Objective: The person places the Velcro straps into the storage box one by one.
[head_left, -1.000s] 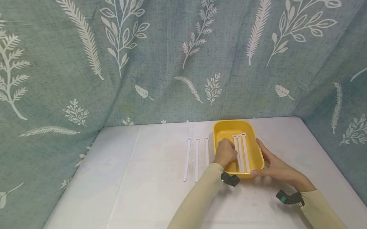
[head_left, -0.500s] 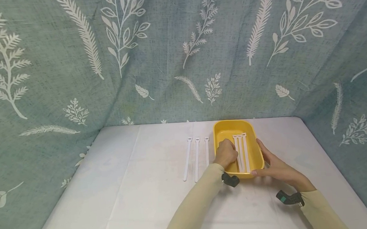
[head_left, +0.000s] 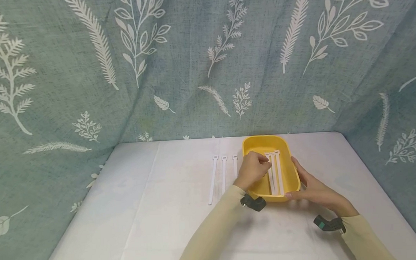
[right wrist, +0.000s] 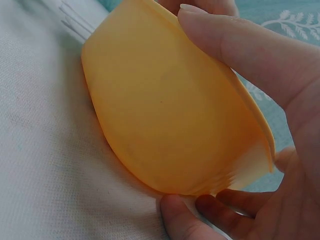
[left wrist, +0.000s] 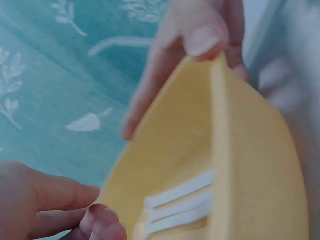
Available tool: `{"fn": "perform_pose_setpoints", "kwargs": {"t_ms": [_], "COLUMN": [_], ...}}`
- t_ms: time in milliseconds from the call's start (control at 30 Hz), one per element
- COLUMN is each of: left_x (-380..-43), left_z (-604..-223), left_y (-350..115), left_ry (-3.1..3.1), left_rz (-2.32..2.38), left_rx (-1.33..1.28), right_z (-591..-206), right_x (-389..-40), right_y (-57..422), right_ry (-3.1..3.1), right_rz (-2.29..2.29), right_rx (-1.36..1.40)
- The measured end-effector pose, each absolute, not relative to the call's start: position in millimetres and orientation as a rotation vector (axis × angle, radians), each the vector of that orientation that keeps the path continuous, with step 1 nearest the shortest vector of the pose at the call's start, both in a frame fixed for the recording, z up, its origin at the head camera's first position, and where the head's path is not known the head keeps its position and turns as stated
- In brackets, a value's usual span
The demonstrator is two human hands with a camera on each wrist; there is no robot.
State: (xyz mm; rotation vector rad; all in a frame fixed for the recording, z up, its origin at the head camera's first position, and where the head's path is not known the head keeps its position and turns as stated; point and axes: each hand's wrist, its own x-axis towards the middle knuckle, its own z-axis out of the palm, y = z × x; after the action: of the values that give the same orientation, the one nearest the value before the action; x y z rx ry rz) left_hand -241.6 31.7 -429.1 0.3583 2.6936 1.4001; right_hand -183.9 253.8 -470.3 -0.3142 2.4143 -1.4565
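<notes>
A yellow plastic tray (head_left: 287,177) stands on the table with three white cable ties (head_left: 279,173) lying lengthwise inside. My right hand (head_left: 313,189) grips its near right corner; in the right wrist view the thumb (right wrist: 225,42) lies over the rim and the fingers curve around the outer wall. Above the tray's left side is my left hand (head_left: 253,169). In the left wrist view its fingers (left wrist: 65,192) are loosely bent near the thumb, with nothing seen between them. Three more white cable ties (head_left: 213,180) lie side by side left of the tray, partly hidden by the left arm.
A white cloth (head_left: 156,227) covers the table. Behind and at the sides hangs a green-blue curtain (head_left: 190,68) with white leaf prints. Each wrist wears a dark camera band (head_left: 253,202).
My left hand has risen out of the tray and shifted slightly left, its fingers coming off the ties. The right hand keeps its hold on the tray; the ties stay put.
</notes>
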Motion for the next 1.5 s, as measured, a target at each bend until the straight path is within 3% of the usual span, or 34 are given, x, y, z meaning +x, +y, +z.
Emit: {"fn": "perform_pose_setpoints", "kwargs": {"t_ms": [567, 1133, 1500], "left_x": [-237.4, -236.7, -243.2], "left_z": [-416.0, -417.8, -429.8], "left_y": [-57.9, -120.3, -137.1], "left_ry": [2.66, 2.724, 2.779], "left_rz": [1.618, 1.827, 1.773], "left_rx": [0.35, 0.058, -0.091], "right_z": [-472.8, -475.5, -475.9], "right_x": [-185.3, -187.0, -188.1], "right_y": [255.4, 254.4, 256.9], "right_ry": [2.451, 2.489, 2.47], "right_rz": [-1.41, -1.38, -1.394], "right_rx": [-0.287, -0.272, -0.278]}}
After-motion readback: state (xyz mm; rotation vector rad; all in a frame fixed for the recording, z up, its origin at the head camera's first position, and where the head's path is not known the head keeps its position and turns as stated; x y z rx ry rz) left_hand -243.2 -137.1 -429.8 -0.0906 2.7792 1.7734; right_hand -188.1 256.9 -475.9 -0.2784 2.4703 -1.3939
